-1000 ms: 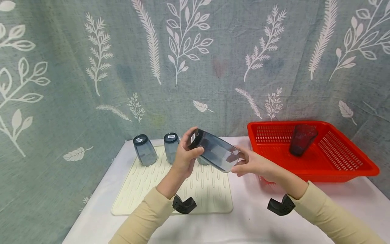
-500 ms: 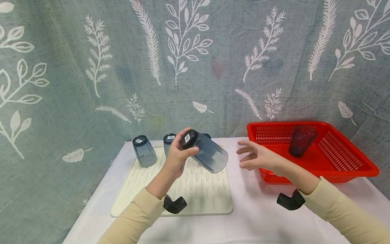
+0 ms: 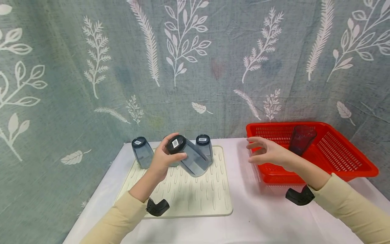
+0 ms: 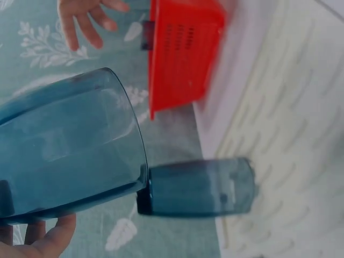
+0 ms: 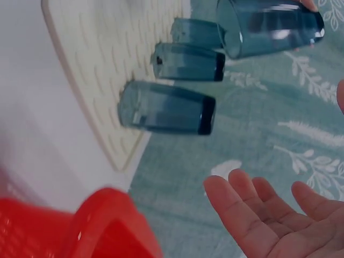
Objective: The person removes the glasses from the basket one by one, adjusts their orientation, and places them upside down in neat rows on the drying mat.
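A blue-grey drinking glass is tilted in the air over the cream drying mat, its dark labelled base up and its mouth down to the right. My left hand grips it near the base, fingers behind and thumb in front. In the left wrist view, that glass fills the left side. My right hand holds nothing; its fingers are spread and loosely bent beside the red basket. In the right wrist view, the right hand is apart from every glass.
Upside down along the mat's back edge stand a glass at left and another glass at right; a third is mostly hidden behind the held one. A glass leans inside the basket. A patterned cloth hangs behind the white table.
My right hand has let go of the glass's mouth end and moved right toward the basket. My left hand has carried the glass left and slightly down over the mat.
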